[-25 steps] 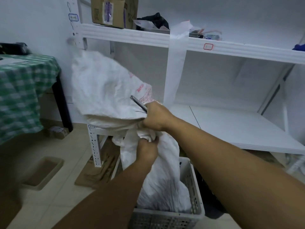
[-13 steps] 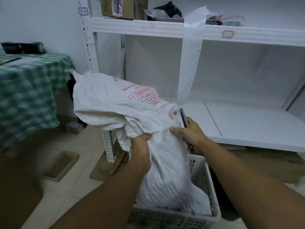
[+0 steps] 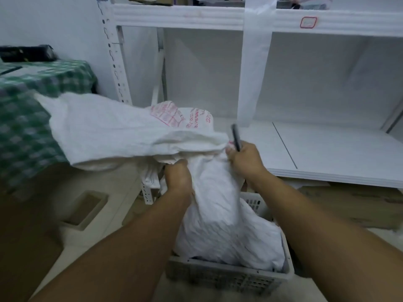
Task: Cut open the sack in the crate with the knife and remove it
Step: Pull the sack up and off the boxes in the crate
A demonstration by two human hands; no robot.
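A white woven sack [image 3: 122, 136] with red print is pulled up out of a grey perforated plastic crate [image 3: 229, 277] on the floor. Its upper part flops out to the left, its lower part still fills the crate. My left hand [image 3: 177, 177] grips a bunch of the sack fabric at the middle. My right hand [image 3: 245, 161] holds the sack's right side and also grips a dark knife [image 3: 236, 137], which points up and away from me.
White metal shelving [image 3: 327, 149] stands right behind the crate, with a white strip hanging from its upper shelf. A table with a green checked cloth [image 3: 28, 118] is at the left. Flattened cardboard lies under the shelf and a shallow tray [image 3: 85, 210] sits on the tiled floor.
The loose top of the sack has swung down and out to the left. Both hands have dropped lower with the bunched fabric; the knife stays in my right hand.
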